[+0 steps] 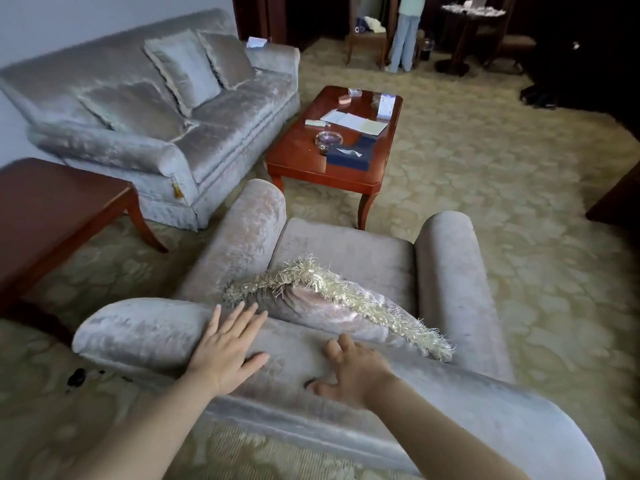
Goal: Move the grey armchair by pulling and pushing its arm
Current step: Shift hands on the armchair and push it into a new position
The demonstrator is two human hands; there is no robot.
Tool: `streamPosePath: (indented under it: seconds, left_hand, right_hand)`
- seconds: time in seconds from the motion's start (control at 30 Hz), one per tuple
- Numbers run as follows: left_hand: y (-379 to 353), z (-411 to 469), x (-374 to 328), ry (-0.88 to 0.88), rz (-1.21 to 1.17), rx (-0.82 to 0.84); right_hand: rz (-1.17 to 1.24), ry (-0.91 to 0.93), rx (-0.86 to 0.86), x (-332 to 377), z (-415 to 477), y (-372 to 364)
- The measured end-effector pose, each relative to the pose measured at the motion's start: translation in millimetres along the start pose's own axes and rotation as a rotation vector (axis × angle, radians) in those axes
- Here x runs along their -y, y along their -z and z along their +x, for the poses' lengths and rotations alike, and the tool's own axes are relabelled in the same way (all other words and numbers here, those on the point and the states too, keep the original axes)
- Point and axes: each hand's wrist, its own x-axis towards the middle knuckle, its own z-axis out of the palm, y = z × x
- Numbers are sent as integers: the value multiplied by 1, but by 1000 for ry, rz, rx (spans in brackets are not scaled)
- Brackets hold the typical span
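Backrest (156,336) of the grey armchair (346,258) bears your left hand (225,355), fingers flat; your right hand (355,370) curls its fingers, gripping it.

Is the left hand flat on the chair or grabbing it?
Flat: the left hand lies with straight, spread fingers on top of the grey armchair's backrest, not curled round it.

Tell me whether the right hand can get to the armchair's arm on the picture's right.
Likely yes: the right hand grips the armchair back, and that arm lies ahead, uncovered. Only a corner of the fringed cushion lies between, and reaching over it looks easy.
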Motion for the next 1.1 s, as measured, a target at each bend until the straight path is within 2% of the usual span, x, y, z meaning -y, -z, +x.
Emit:
streamPosePath:
  seconds: [0.07, 0.17, 0.27, 0.37, 0.53, 0.67, 0.77, 0.87, 1.0, 1.03, 1.1]
  left_hand:
    - [-2, -4, -7, 149, 19, 19]
    - [-4, -12, -22, 486, -49, 9]
    - [-2, -15, -41, 780, -213, 1]
    - [5, -17, -55, 909, -383, 20]
    - [19, -25, -57, 896, -503, 87]
    - [20, -40, -55, 793, -551, 126]
    - [17, -54, -44, 692, -531, 97]
    - [11, -73, -25, 586, -517, -21]
    - [0, -99, 15, 433, -409, -163]
    - [-3, -104, 30, 433, -382, -183]
    - [-10, -111, 65, 552, -389, -191]
  right_hand:
    - [-33, 12, 36, 0, 5, 3]
    - [-107, 36, 49, 1, 7, 5]
    - [-168, 55, 6, 3, 6, 5]
    - [-216, 90, -43, 4, 3, 0]
    - [-263, 149, -72, 4, 5, -1]
    - [-327, 144, -23, 9, 10, 9]
    - [-418, 203, -76, 23, 22, 30]
    - [-387, 245, -151, 62, 43, 49]
    - [-243, 266, -187, 149, 74, 53]
    - [-215, 272, -198, 172, 82, 53]
    - [-171, 281, -203, 216, 95, 50]
